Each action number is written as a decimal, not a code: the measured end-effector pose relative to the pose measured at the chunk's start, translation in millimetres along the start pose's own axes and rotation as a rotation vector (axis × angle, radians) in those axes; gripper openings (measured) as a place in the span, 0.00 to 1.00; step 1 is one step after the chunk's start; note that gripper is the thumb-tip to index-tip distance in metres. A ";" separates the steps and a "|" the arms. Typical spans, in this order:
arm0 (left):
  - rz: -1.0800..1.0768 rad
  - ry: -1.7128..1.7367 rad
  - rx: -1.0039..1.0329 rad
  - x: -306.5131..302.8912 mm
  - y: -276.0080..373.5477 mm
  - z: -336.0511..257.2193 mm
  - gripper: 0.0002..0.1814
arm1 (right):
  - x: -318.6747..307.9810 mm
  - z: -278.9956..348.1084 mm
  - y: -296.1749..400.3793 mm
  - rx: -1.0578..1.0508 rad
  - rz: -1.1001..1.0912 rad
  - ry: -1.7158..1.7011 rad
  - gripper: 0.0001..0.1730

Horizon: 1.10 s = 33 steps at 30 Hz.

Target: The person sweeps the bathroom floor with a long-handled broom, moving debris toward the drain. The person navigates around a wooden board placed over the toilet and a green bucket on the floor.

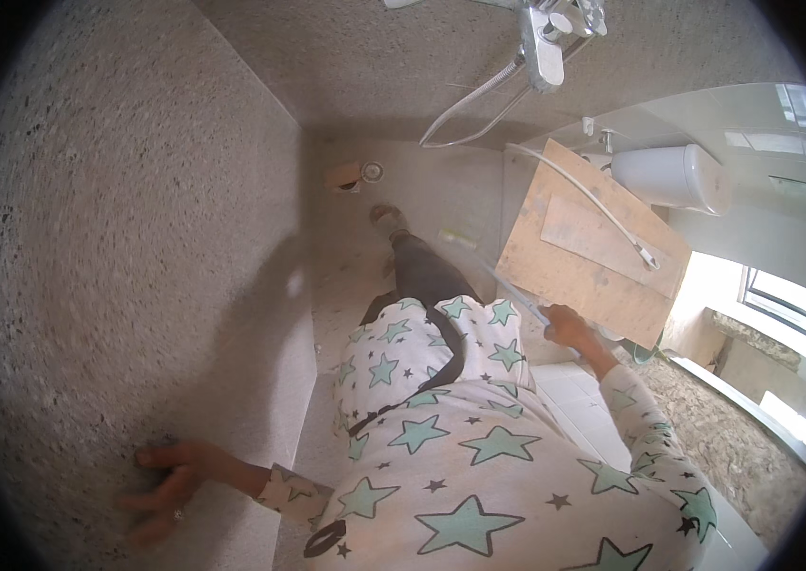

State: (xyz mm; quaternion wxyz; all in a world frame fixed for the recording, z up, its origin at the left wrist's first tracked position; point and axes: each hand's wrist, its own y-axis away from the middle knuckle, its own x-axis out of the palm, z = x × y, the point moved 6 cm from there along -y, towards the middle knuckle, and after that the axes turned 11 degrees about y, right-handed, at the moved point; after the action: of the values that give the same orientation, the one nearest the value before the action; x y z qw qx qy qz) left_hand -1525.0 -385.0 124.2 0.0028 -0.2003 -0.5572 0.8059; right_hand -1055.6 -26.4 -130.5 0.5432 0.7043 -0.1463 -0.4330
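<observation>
My right hand (pixel 566 327) is closed around the pale handle of a long-handled brush (pixel 510 287). The brush's yellowish, blurred head (pixel 457 238) is down at the floor (pixel 431 171), to the right of my foot. My left hand (pixel 173 479) is against or close to the speckled grey wall (pixel 125 285), with its fingers spread; a small dark patch shows by the fingertips, and I cannot tell what it is. A ring is on one finger of that hand. Near my foot are a round floor drain (pixel 372 171) and a small brownish block (pixel 343 175).
A shower mixer (pixel 544 53) with a looping hose (pixel 439 121) is on the far wall. At the right, a wooden board (pixel 588 278) lies near a white toilet cistern (pixel 660 175), with a white hose and spray head (pixel 648 258) across it. Beyond are a window (pixel 785 303) and a stone-patterned surface (pixel 724 428).
</observation>
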 end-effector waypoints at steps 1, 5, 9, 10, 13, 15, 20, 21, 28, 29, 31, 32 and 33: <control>0.000 -0.001 -0.009 0.2 1.3 1.1 0.33 | -6.0 -6.1 10.4 -0.068 -0.020 -0.004 0.28; -0.007 -0.007 -0.031 1.7 6.1 5.3 0.33 | -31.4 -9.9 29.6 -0.038 0.053 0.056 0.34; -0.008 -0.043 -0.072 2.9 12.9 16.2 0.34 | -64.7 2.1 14.3 0.005 -0.089 -0.004 0.34; -0.001 -0.042 -0.092 4.4 14.2 12.7 0.34 | -67.8 1.2 7.0 -0.005 -0.116 -0.011 0.34; 0.001 -0.030 -0.082 3.8 8.7 5.5 0.34 | -81.4 17.0 -11.2 -0.135 -0.204 -0.060 0.37; -0.007 -0.018 -0.065 4.1 6.3 2.8 0.34 | -90.7 31.8 -21.0 -0.226 -0.254 -0.089 0.38; 0.008 -0.045 -0.054 5.1 7.9 4.0 0.34 | -86.1 78.6 -78.8 -0.359 -0.379 -0.031 0.36; 0.012 -0.048 -0.033 4.1 6.7 3.2 0.34 | -87.5 91.4 -92.6 -0.349 -0.384 -0.016 0.35; 0.008 -0.055 0.016 2.9 -3.6 -9.4 0.32 | -91.9 168.2 -202.8 -0.288 -0.431 0.134 0.24; 0.014 -0.047 0.016 3.9 -4.4 -10.9 0.32 | -91.0 179.5 -214.2 -0.283 -0.430 0.155 0.22; 0.021 -0.051 0.033 4.7 -4.3 -9.1 0.32 | -93.2 209.2 -219.8 -0.266 -0.370 0.159 0.18; 0.025 -0.053 0.040 4.4 -4.8 -8.3 0.32 | -95.9 217.1 -218.4 -0.257 -0.340 0.162 0.16; 0.035 -0.058 0.037 3.7 -4.6 -6.4 0.32 | -99.3 221.0 -214.1 -0.287 -0.343 0.182 0.16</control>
State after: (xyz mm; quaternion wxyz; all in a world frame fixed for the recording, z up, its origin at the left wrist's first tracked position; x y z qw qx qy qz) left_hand -1527.3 -376.7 125.2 -0.0237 -0.1867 -0.5383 0.8215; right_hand -1339.9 -21.8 -284.3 0.5672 0.6705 0.0881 -0.4701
